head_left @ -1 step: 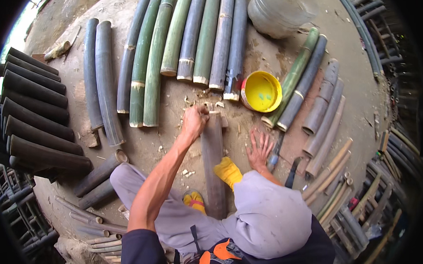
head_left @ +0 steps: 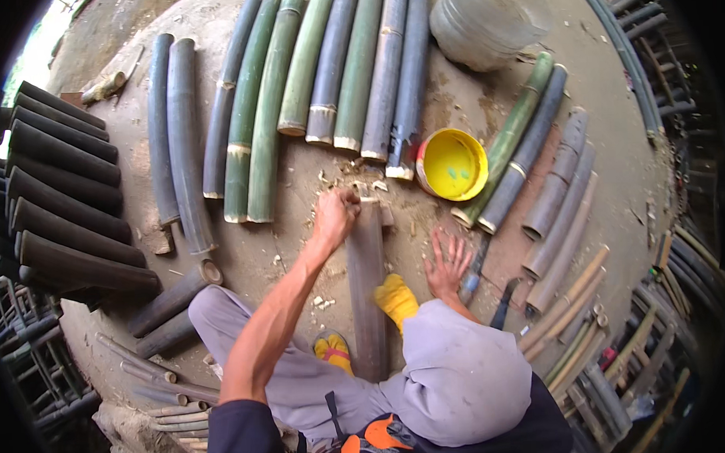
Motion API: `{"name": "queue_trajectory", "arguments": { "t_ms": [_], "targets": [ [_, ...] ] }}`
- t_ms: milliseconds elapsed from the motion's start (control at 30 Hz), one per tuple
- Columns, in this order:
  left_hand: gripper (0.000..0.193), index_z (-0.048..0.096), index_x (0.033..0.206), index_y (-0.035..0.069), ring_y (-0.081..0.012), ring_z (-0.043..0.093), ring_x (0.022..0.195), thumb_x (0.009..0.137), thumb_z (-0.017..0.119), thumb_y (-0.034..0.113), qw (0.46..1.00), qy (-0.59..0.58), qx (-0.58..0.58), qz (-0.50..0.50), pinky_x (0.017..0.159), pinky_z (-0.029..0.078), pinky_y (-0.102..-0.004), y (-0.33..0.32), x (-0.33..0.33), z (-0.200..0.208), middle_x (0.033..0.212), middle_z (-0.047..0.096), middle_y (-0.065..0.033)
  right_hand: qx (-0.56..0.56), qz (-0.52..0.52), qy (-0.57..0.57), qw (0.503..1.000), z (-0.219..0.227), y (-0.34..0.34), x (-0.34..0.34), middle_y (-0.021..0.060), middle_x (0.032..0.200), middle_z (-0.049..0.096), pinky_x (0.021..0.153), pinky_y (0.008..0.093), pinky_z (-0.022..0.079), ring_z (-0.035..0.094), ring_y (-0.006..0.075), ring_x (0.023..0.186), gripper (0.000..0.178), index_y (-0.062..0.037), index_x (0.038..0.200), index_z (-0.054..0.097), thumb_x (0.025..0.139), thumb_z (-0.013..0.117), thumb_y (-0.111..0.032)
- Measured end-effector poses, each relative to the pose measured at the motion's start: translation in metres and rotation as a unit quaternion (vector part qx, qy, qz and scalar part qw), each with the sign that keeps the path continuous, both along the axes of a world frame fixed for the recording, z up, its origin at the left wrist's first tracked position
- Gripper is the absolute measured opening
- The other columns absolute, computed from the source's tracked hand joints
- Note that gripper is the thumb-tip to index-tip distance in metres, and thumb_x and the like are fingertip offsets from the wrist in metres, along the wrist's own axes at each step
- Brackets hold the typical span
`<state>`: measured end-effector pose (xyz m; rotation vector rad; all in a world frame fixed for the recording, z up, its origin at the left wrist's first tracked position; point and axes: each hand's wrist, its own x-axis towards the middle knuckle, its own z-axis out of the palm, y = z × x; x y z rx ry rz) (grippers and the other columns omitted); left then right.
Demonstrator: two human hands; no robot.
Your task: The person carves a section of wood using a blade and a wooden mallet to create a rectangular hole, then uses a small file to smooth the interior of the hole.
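Note:
My left hand (head_left: 336, 215) is closed at the far end of a dark brown bamboo tube (head_left: 367, 298). Something small may be in its fingers, but I cannot make it out. The tube lies lengthwise between my legs, its pale cut end beside the fist. One foot in a yellow sock (head_left: 397, 301) rests against the tube's right side; the other yellow-socked foot (head_left: 333, 351) is on its left. With fingers spread, my right hand (head_left: 448, 265) lies flat on the ground. Right beside it is a tool with a worn blue-grey handle (head_left: 471, 278), and a black-handled tool (head_left: 505, 305) lies farther right.
Green and dark bamboo lengths (head_left: 314, 84) lie in a row ahead. A yellow-lined tub (head_left: 454, 175) and a cloudy plastic container (head_left: 491, 26) stand to the right of them. Dark tubes (head_left: 70, 189) are stacked at left. Thin bamboo poles (head_left: 565, 299) lie at right. Pale shavings (head_left: 321, 302) dot the ground.
The whole view has shifted slightly, so the scene sits a little lower. Both hands keep nearly the same places and poses.

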<state>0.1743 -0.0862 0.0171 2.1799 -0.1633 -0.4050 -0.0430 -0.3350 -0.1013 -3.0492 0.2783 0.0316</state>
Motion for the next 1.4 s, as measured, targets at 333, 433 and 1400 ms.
{"name": "queue_trajectory", "arguments": {
  "t_ms": [333,433,1400],
  "targets": [
    [0.069,0.049,0.123,-0.002,-0.0280,0.056,0.098,0.073,0.078,0.035,0.980,-0.029,0.007,0.195,0.090,0.049,-0.0421,0.004,-0.086,-0.007,0.108,0.054,-0.0150,0.019,-0.021,-0.025,0.999,-0.008,0.001,-0.019,0.0097,0.151,0.032,0.112,0.0616,0.015,0.023,0.0362,0.142,0.057,-0.0304,0.142,0.045,0.087,0.049,-0.045],
    [0.083,0.043,0.125,-0.002,-0.0287,0.057,0.106,0.061,0.086,0.031,0.951,0.151,-0.112,0.245,0.092,0.047,-0.0390,-0.017,-0.148,-0.018,0.118,0.055,-0.0200,0.025,-0.033,-0.037,0.998,-0.002,-0.001,-0.019,0.0079,0.152,0.032,0.113,0.0610,0.015,0.024,0.0343,0.142,0.058,-0.0311,0.142,0.045,0.085,0.055,-0.038],
    [0.084,0.039,0.119,-0.002,-0.0312,0.059,0.102,0.058,0.089,0.026,0.875,0.301,-0.193,0.326,0.089,0.047,-0.0412,-0.040,-0.172,-0.037,0.111,0.059,-0.0215,0.308,-0.346,0.164,0.871,0.060,0.105,-0.182,0.0127,0.110,0.058,0.086,0.0414,0.044,0.056,0.0312,0.101,0.044,-0.0116,0.128,0.054,0.085,0.062,-0.018]
  ]
}}
